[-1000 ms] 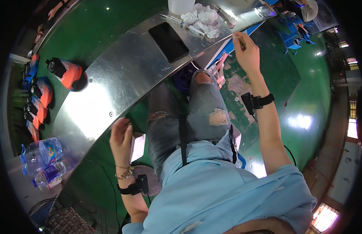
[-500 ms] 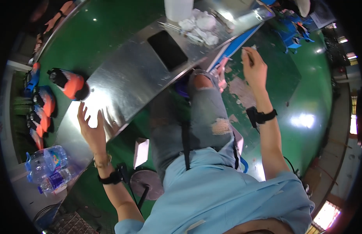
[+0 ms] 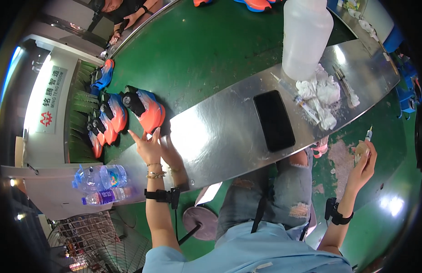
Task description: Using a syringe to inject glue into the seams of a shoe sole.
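My left hand reaches forward with its fingers spread, at the toe of an orange, blue and black sports shoe. I cannot tell whether the fingertips touch the shoe. The shoe stands on the green conveyor belt, beside the metal ledge. Out to the right, past the ledge's near edge, my right hand is closed on a small syringe with its thin tip pointing up. A pale round piece shows by those fingers; its kind is unclear.
On the ledge are a black phone, crumpled white tissues, a brush and a large white bottle. Several shoes line the left side. Plastic bottles lie at the near left. Another person's hand shows far left.
The view has swung left, so the scene sits further right. My left hand has come closer to the shoe's toe. The syringe in my right hand now shows plainly.
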`<state>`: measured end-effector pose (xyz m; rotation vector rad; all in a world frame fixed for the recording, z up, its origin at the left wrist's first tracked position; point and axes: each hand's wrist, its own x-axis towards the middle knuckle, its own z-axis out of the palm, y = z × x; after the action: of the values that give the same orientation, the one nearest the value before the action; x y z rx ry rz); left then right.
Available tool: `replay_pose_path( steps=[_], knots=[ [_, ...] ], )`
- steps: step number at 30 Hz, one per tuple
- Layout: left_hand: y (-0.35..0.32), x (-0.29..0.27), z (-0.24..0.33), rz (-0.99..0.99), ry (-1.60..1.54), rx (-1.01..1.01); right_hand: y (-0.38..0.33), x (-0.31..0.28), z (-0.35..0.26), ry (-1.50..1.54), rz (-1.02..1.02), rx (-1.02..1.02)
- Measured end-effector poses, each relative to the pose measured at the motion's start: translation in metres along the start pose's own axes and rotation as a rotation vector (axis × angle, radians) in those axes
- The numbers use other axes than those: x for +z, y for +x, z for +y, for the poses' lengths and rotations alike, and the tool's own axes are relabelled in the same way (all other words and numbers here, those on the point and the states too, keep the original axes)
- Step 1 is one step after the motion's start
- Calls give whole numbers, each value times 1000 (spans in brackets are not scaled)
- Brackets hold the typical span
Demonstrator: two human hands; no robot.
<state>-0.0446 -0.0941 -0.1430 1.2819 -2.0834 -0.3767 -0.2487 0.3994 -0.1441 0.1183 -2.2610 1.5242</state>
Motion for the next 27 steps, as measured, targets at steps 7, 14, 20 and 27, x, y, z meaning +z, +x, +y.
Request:
replay_pose_path(
  steps=[7,14,20,27],
  knots=[
    [133,37,-83,152,429,161,34,44,-7,154,-103,-299],
    [179,154,63,-86,-25,150,46,33,18,275,-193,-206],
    [140,311,277,-1052,-784,-264,63,57,6,459,-332,-162],
    [104,439,422,-1023,-1502,-695,42,47,4,741,-293,208]
  ],
)
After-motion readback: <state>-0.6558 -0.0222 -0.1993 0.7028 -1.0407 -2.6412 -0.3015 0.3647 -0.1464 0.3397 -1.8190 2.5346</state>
